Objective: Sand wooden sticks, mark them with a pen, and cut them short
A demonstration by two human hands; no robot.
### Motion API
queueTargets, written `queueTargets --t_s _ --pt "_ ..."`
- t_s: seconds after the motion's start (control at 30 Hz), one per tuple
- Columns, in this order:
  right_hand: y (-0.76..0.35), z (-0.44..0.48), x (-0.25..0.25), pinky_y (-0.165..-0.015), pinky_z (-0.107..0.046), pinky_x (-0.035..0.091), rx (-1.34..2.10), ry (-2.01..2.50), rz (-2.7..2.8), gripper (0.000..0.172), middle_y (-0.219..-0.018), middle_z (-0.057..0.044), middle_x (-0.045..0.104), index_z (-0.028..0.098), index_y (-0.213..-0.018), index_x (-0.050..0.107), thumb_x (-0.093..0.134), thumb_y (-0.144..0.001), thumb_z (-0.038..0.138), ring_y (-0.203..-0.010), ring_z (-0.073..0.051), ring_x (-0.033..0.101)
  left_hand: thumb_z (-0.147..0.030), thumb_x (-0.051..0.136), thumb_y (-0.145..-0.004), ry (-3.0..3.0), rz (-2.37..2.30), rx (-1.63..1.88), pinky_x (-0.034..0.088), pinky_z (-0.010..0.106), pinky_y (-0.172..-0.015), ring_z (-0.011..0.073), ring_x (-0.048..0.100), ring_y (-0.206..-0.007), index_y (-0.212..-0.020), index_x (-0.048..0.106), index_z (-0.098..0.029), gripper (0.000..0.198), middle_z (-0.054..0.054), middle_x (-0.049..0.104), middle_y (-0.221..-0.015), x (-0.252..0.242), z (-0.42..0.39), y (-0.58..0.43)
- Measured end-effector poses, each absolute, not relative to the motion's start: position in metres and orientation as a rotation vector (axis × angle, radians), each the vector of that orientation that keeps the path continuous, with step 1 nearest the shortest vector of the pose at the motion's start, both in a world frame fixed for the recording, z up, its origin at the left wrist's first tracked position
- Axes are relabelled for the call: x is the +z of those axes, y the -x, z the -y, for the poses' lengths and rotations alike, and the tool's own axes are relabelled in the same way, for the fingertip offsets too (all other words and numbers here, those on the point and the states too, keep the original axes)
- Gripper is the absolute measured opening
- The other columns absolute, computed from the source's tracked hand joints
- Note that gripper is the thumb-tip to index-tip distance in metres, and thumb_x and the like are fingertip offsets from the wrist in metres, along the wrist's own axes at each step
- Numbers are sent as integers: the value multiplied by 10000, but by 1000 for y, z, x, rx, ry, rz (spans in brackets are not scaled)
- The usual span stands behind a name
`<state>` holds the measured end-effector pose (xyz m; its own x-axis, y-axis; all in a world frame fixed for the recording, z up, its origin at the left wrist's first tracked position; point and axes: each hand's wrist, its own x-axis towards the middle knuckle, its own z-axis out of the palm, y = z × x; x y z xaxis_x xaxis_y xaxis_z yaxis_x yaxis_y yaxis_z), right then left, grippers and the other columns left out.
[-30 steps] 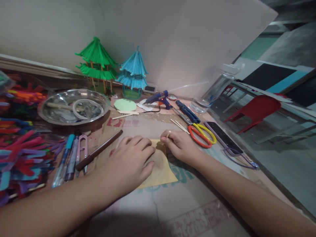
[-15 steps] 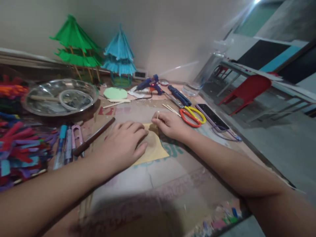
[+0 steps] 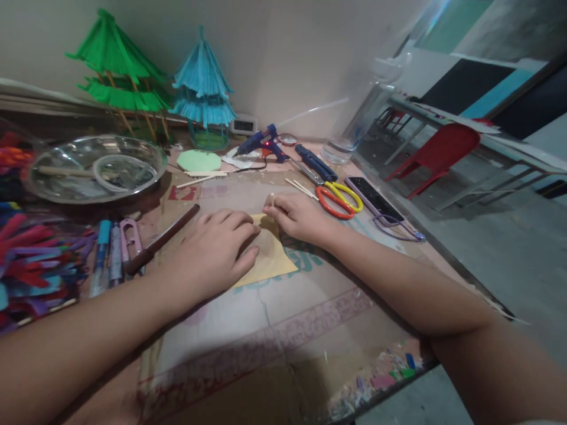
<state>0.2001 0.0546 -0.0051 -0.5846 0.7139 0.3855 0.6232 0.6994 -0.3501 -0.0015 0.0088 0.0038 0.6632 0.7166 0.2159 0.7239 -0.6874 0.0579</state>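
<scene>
My left hand (image 3: 217,248) lies flat on a yellow sheet of paper (image 3: 268,260), fingers stretched out, pressing it on the cardboard. At the sheet's far right corner, my right hand (image 3: 296,218) is closed in a pinch around a short pale stick (image 3: 272,199), whose tip sticks up past the fingers. The stick's lower end is hidden. Several similar thin sticks (image 3: 301,189) lie just beyond the right hand, close to scissors (image 3: 336,203) with orange and yellow handles. Left of my left hand is a dark brown rod (image 3: 166,237).
At the back stand a green paper tower (image 3: 117,53) and a blue one (image 3: 202,77). A glue gun (image 3: 261,141), a blue cutter (image 3: 315,162) and a phone (image 3: 374,200) lie beyond my hands. Left are a metal tray (image 3: 159,168), pens (image 3: 103,254) and coloured strips (image 3: 31,260).
The whole view has shifted slightly, so things appear a little further left and higher. Both hands keep the same pose on the paper and the stick.
</scene>
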Motion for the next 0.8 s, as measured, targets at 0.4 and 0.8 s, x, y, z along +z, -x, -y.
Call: queueTargets --t_s 0.4,0.8 --pt "-201 -56 -7 -699 -262 410 282 981 2413 250 -749 -34 636 196 -795 569 411 -967 286 -737 -164 577 -325 502 -903 2853 1227 -339 436 468 -895 307 576 -1067 -1064 670 -166 281 114 659 -1131 4 -8 2" --pt "-199 -54 -6 -681 -269 406 244 1062 2387 242 -714 -34 621 196 -774 559 433 -963 278 -709 -169 566 -305 508 -915 2885 1251 -385 420 481 -910 298 565 -1080 -1086 655 -181 258 97 644 -1144 1 -7 4"
